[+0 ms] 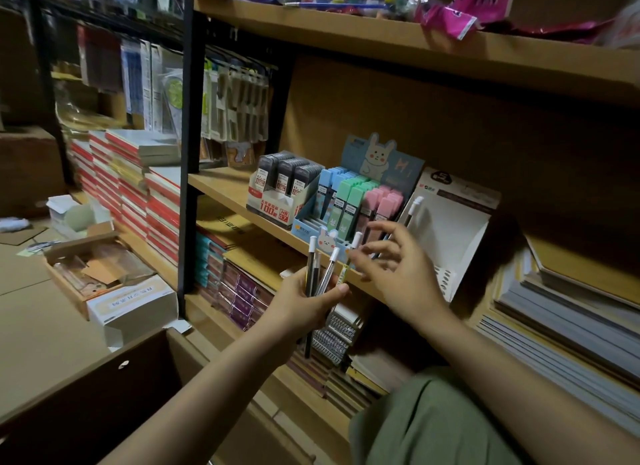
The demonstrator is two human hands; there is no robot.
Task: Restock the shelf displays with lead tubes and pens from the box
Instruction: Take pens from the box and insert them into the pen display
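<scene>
At frame centre, the wooden shelf (221,187) carries a white tiered cardboard pen display (450,236). Lower centre, the left hand (301,305) grasps white-capped pens (320,274); the right hand (394,260), fingers loose and empty, probably picks one next to slot in.

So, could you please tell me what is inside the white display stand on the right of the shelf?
One white-capped pen leans in the white display stand. The right hand covers its lower left part, so anything there cannot be seen.
</scene>
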